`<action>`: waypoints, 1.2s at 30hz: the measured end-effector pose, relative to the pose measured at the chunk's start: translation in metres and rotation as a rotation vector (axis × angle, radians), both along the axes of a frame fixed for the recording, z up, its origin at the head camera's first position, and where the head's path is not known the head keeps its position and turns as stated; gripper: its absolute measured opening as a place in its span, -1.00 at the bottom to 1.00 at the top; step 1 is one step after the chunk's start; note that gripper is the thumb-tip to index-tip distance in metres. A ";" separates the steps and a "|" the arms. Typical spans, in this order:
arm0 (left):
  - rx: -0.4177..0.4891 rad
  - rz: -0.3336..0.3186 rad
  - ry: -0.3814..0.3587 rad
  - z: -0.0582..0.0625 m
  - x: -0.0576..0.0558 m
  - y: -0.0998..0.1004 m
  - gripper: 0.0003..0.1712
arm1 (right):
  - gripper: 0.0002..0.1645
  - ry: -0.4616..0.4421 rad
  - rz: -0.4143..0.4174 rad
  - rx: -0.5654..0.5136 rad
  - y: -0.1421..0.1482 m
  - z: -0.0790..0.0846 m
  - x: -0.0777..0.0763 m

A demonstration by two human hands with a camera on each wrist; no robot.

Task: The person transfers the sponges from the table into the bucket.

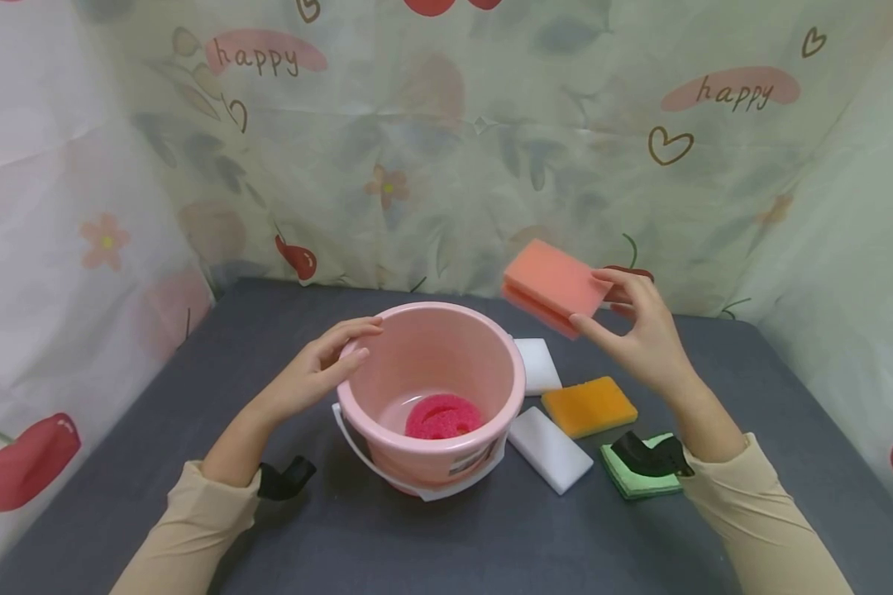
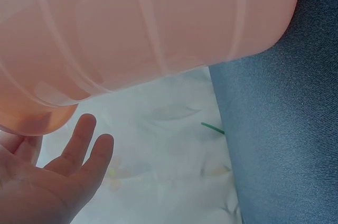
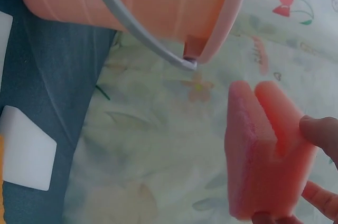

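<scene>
A pink bucket (image 1: 432, 454) stands on the dark table with a crimson sponge (image 1: 443, 417) lying inside it. My left hand (image 1: 316, 368) holds the bucket's left rim, with fingertips over the edge. In the left wrist view, two fingers of that hand lie outside the bucket wall (image 2: 158, 23). Raised beyond the bucket's right side, my right hand (image 1: 643, 339) pinches a coral sponge (image 1: 554, 281) by its right end. The right wrist view shows a deep groove along this sponge (image 3: 259, 155), with the thumb on one face and fingers on the other.
Right of the bucket lie two white sponges, one behind (image 1: 537, 368) and one in front (image 1: 551, 450). An orange sponge (image 1: 589, 406) is beside them. A folded green cloth or sponge (image 1: 643, 483) lies under the right wrist. The bucket's handle (image 1: 432, 496) hangs down in front.
</scene>
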State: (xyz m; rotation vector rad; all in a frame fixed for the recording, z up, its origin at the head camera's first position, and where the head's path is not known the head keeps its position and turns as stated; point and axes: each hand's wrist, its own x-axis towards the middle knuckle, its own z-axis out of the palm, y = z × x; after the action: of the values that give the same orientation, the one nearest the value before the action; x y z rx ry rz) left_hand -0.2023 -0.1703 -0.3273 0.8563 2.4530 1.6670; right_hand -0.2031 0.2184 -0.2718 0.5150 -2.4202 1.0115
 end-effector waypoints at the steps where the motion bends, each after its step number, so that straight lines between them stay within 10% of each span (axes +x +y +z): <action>1: -0.001 0.000 -0.001 0.000 0.000 0.000 -0.54 | -0.33 0.005 0.004 0.000 -0.001 0.000 0.001; 36: -0.009 0.007 -0.001 0.001 0.000 0.000 -0.54 | -0.28 0.068 0.179 0.019 -0.038 0.008 0.022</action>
State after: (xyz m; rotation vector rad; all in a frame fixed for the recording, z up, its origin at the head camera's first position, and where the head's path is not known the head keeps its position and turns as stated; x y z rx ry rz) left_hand -0.2025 -0.1702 -0.3267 0.8464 2.4639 1.6574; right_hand -0.1815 0.1802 -0.2638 0.7723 -2.3578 1.0262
